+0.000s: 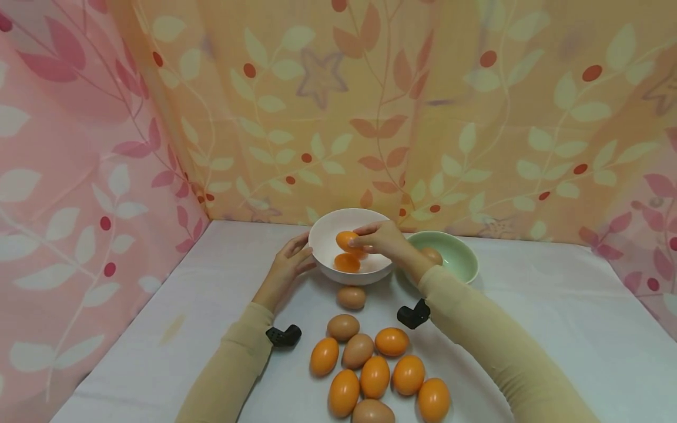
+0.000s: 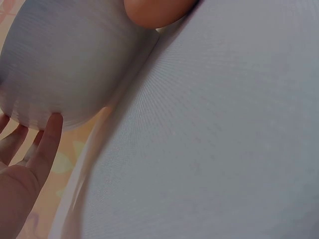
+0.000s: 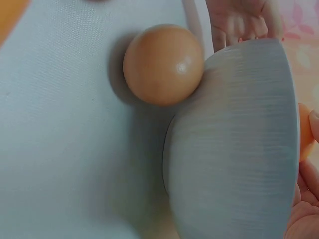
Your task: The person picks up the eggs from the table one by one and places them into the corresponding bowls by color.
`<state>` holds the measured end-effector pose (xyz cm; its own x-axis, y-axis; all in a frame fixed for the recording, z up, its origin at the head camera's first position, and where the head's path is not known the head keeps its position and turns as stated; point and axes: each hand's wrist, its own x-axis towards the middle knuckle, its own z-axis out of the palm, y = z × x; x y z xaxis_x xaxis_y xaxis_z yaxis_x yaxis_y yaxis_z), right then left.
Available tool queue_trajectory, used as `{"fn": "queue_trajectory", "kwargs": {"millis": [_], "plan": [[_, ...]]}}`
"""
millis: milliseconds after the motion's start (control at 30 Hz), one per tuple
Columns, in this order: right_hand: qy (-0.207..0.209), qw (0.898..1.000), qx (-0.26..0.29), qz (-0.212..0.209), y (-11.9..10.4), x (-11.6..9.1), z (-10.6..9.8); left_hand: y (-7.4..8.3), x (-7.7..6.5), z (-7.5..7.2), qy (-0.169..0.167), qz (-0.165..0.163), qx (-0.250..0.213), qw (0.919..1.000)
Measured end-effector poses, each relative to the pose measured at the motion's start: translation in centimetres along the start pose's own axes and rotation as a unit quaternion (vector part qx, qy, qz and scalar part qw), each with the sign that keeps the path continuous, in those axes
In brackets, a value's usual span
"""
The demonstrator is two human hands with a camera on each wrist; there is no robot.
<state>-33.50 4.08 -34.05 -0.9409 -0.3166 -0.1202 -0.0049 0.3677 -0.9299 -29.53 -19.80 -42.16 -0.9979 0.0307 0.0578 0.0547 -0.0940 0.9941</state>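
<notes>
My right hand (image 1: 385, 239) pinches an orange egg (image 1: 346, 239) between thumb and fingers, inside the rim of a white bowl (image 1: 324, 235). In that bowl lies another orange egg (image 1: 347, 263). Fingers extended, my left hand (image 1: 288, 263) touches the outer left side of the bowl; the left wrist view shows its fingertips (image 2: 56, 119) against the wall. A brown egg (image 1: 351, 298) sits on the table right by the bowl's near side, large in the right wrist view. In that view the bowl wall hides most of the right hand (image 3: 305, 206).
Several orange eggs (image 1: 375, 377) and brown eggs (image 1: 358, 351) lie grouped on the white-covered table (image 1: 555, 317) in front. A green bowl (image 1: 460, 258) with a brown egg (image 1: 431, 255) stands at the right, partly behind the right forearm. Patterned curtain (image 1: 455, 147) hangs behind.
</notes>
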Motion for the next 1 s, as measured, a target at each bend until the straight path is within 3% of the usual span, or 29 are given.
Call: {"fn": "queue_trajectory", "kwargs": {"millis": [400, 1000], "plan": [[0.038, 0.999, -0.038, 0.002, 0.8, 1.7, 0.7, -0.2, -0.2, -0.2, -0.001, -0.002, 0.007, 1.0000], [0.057, 0.994, -0.096, -0.012, 1.7, 3.1, 2.2, 0.0, 0.0, 0.0, 0.003, -0.005, 0.010, 0.9999]]}}
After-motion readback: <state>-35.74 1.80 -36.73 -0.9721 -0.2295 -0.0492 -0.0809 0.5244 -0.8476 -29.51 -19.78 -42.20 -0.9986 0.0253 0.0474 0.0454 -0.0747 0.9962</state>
